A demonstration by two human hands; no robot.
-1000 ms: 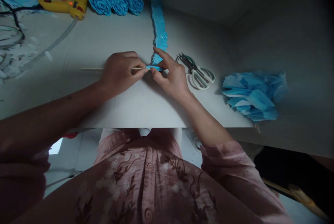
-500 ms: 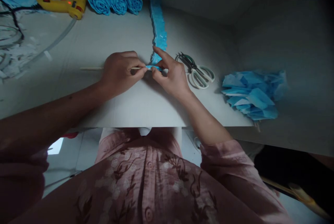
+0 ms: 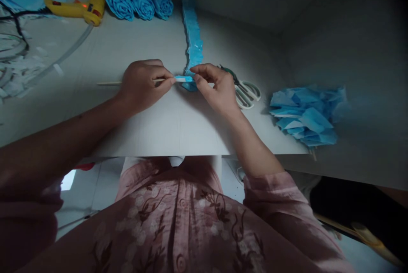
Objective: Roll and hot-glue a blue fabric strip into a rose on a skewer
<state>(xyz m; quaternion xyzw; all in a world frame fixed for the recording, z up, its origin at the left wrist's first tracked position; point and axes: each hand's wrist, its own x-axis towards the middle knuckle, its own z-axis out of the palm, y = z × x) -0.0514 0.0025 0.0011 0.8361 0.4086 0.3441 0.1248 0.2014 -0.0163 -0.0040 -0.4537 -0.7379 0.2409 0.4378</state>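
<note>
My left hand [image 3: 140,84] is closed in a pinch round a thin wooden stick [image 3: 108,83], which lies level and sticks out to the left. Blue and white material is wrapped round the stick's right end. My right hand [image 3: 218,86] has its thumb and forefinger at that wrapped end, closed on the blue strip [image 3: 195,50]. This ruffled strip runs from the stick away to the back of the table. Its hold under the right fingertips is partly hidden. Scissors with white handles [image 3: 248,94] lie just right of my right hand, which covers part of them.
A yellow glue gun [image 3: 92,9], its light lit, lies at the back left with a clear glue stick. Beside it are several rolled blue paper roses [image 3: 143,4]. Crumpled blue pieces [image 3: 306,116] lie at the right; white scraps [image 3: 19,71] lie far left.
My right hand has shifted slightly right and its raised forefinger has come down toward the thumb. More of the blue-wrapped stick end shows between the hands. My left hand has moved slightly left.
</note>
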